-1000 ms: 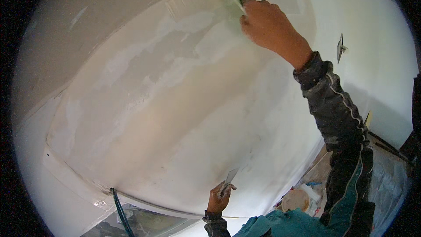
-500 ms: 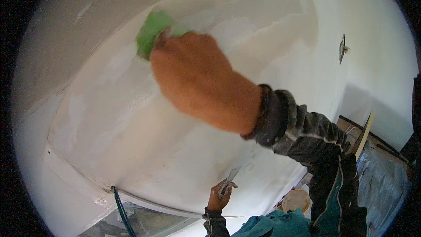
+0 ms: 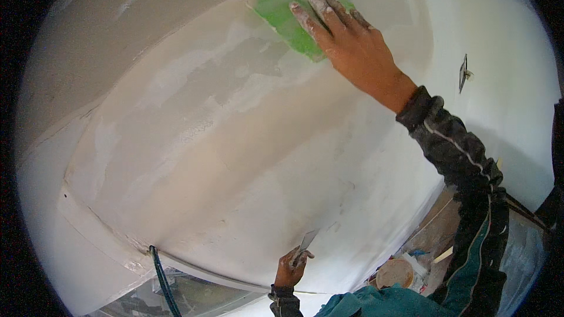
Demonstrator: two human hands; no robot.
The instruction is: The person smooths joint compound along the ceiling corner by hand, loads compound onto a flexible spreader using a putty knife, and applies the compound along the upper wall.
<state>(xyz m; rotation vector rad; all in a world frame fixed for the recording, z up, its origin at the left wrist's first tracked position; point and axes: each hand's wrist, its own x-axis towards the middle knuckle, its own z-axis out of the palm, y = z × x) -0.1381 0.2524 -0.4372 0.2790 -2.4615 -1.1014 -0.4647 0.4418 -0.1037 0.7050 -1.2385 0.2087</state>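
High on the patched wall (image 3: pixel 235 158), my right hand (image 3: pixel 364 61) holds a flat green sheet (image 3: pixel 282 12) that looks like a spreader or sandpaper. White-smeared fingers lie spread over its face, and pale smears line its edges. The thumb is hidden, and the sheet rests against or very close to the wall. Low down near the wall's lower edge, my left hand (image 3: pixel 289 269) is closed around a putty knife (image 3: pixel 306 239), its thin metal blade pointing up and to the right.
A light switch or socket fitting (image 3: pixel 464 74) sticks out from the wall at right. At lower left a dark green cable (image 3: pixel 163 282) hangs by a window (image 3: pixel 200 290). A round tub (image 3: pixel 395 274) stands among clutter below, near plastic sheeting (image 3: pixel 523 264).
My right hand has swept up and to the right with the green sheet, turning from a fist-like grip to fingers laid over it. The left hand has barely moved.
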